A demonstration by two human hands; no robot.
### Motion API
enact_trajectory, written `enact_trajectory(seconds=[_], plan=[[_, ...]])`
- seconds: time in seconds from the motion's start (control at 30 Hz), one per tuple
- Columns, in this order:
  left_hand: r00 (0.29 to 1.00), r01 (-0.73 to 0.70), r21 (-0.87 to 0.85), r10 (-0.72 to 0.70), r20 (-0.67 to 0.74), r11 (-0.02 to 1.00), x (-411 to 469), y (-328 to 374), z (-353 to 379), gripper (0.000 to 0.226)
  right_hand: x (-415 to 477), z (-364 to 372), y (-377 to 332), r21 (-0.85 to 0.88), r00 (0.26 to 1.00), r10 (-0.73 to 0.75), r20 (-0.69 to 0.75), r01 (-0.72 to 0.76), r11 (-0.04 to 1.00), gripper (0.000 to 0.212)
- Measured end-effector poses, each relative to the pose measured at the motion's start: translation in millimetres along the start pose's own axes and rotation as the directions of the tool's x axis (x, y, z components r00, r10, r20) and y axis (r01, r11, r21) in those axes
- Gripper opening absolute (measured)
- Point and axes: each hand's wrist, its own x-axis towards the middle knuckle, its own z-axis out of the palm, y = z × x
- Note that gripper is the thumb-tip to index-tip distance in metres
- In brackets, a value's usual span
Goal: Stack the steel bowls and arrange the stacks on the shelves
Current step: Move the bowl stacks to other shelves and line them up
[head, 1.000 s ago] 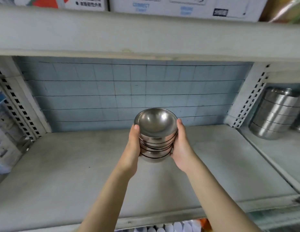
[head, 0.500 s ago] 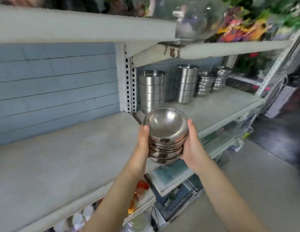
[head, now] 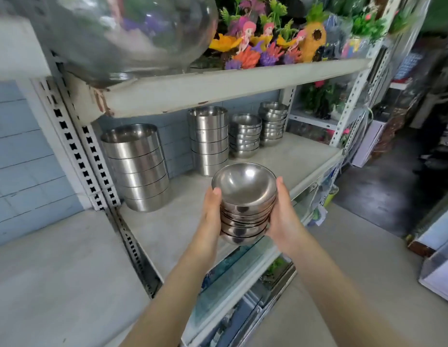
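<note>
A stack of several small round steel bowls point(head: 244, 196) is held up between both hands, above the front part of the right-hand shelf point(head: 288, 161). My left hand point(head: 211, 211) presses its left side, thumb up at the top rim. My right hand point(head: 283, 216) grips the right side, thumb along the top bowl. On that shelf stand other steel stacks: wide straight-walled bowls point(head: 137, 166) at the left, narrower straight-walled bowls point(head: 209, 140) behind, and two stacks of round bowls point(head: 245, 135) point(head: 273, 123) at the back right.
A perforated upright point(head: 92, 156) divides the left shelf bay point(head: 55, 271) from the right one. The shelf above carries a big glass bowl point(head: 132, 33) and colourful plastic ornaments point(head: 268, 43). Grey floor and a dark aisle lie to the right.
My view has swung right from the left bay to the bay with the steel stacks. Both hands carried the bowl stack along, holding it the same way.
</note>
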Motion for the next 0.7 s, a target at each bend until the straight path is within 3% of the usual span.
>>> enact_trajectory(seconds=[0.13, 0.3, 0.37, 0.47, 0.7], plan=[[0.999, 0.030, -0.003, -0.030, 0.030, 1.000, 67, -8, 30, 0.077, 44, -42, -22, -0.013, 0.998, -0.051, -0.041, 0.051, 0.999, 0.084], [0.993, 0.091, 0.006, -0.091, 0.076, 0.996, 130, -20, 76, 0.080, 91, -97, -43, 0.034, 0.994, -0.087, -0.059, 0.089, 0.995, 0.057], [0.993, 0.091, 0.028, -0.093, 0.077, 0.995, 159, -26, 93, 0.084, 113, -120, -52, 0.021, 0.995, -0.090, -0.048, 0.091, 0.996, 0.060], [0.995, 0.093, 0.024, -0.094, 0.037, 0.995, 208, -37, 125, 0.083, 153, -162, -70, 0.025, 0.996, -0.086, -0.023, 0.087, 0.996, 0.076], [0.988, 0.094, -0.070, -0.101, -0.115, 0.993, 315, -67, 215, 0.099, 249, -267, -119, -0.053, 0.996, -0.022, 0.082, 0.026, 0.998, 0.070]])
